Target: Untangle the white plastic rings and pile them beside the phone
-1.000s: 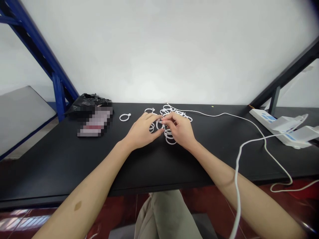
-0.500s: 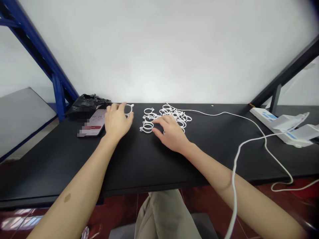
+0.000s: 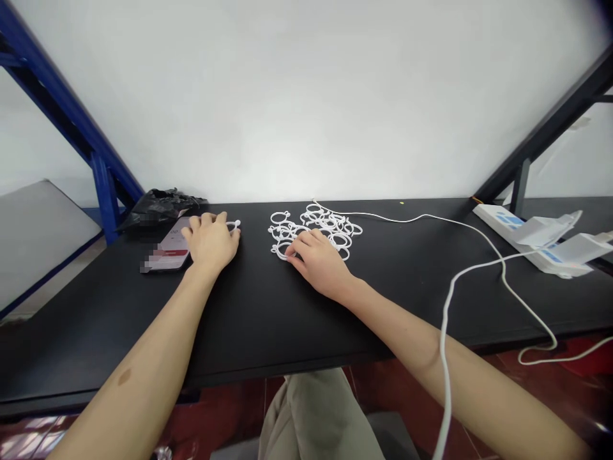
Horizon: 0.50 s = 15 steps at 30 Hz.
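Resting open on a heap of white plastic rings (image 3: 330, 223), the right hand (image 3: 318, 265) stays apart from the left hand (image 3: 209, 243), which cups a single ring (image 3: 237, 224) beside a phone (image 3: 167, 252), its grip unclear.

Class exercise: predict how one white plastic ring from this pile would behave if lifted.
The white plastic rings look light and fairly stiff, since each holds a clean circle. Lifting one would probably drag neighbours along, because they lie overlapped. Their small knobs might keep a dropped ring from rolling far.

Left hand (image 3: 209, 243) and right hand (image 3: 318, 265) low and well apart (both palm-down, gently curled).
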Tool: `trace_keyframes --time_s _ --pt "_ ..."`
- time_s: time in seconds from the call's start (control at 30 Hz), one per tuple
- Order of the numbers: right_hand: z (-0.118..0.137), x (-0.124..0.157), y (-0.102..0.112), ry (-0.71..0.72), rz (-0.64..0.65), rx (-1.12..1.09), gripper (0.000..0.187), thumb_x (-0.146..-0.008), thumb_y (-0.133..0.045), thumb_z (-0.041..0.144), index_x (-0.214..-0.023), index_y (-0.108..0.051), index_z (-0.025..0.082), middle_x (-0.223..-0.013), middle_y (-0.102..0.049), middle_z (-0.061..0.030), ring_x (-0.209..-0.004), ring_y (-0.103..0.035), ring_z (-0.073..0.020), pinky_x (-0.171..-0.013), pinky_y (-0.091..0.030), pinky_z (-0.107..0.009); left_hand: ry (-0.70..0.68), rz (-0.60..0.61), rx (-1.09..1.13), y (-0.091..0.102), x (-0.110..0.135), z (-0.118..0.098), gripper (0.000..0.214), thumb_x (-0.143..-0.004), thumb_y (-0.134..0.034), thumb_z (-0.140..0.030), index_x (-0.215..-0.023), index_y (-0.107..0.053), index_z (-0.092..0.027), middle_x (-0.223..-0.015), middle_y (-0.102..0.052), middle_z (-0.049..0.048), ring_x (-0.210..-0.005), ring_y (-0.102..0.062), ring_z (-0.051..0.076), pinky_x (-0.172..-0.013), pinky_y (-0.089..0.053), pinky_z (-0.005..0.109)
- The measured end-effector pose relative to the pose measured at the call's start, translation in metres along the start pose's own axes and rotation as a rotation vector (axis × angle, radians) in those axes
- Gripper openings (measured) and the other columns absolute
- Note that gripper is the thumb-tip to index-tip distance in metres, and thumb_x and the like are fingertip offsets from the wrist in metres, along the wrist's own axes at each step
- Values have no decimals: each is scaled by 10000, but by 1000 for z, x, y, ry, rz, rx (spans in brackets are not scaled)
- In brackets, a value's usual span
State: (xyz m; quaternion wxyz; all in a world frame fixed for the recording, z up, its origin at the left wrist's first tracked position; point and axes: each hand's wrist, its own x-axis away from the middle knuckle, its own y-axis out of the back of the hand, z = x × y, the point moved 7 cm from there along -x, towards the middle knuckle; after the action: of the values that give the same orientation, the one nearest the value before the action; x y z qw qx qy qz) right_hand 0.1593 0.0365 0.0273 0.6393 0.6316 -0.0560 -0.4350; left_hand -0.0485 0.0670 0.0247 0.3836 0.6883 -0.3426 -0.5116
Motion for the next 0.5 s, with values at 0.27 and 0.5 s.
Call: trace_keyframes --time_s 0.27,0.5 --pt "-9 -1 26 -78 -293 -319 58 -933 -552 203 -935 -609 210 -958 -613 -51 -925 -568 -178 -832 -481 -321 -190 267 834 20 26 -72 401 -909 -498 -506 -1156 -651 -230 -1188 -679 55 -998 -622 213 -889 -498 368" --pt "-7 -4 24 -30 -307 -550 82 -935 -540 216 -962 -617 204 -977 -668 -39 -892 -620 -140 -816 -516 -285 -231 377 1017 15 35 -84 400 -900 -556 -489 -1205 -623 -240 -1165 -685 38 -1022 -635 203 -910 -494 351"
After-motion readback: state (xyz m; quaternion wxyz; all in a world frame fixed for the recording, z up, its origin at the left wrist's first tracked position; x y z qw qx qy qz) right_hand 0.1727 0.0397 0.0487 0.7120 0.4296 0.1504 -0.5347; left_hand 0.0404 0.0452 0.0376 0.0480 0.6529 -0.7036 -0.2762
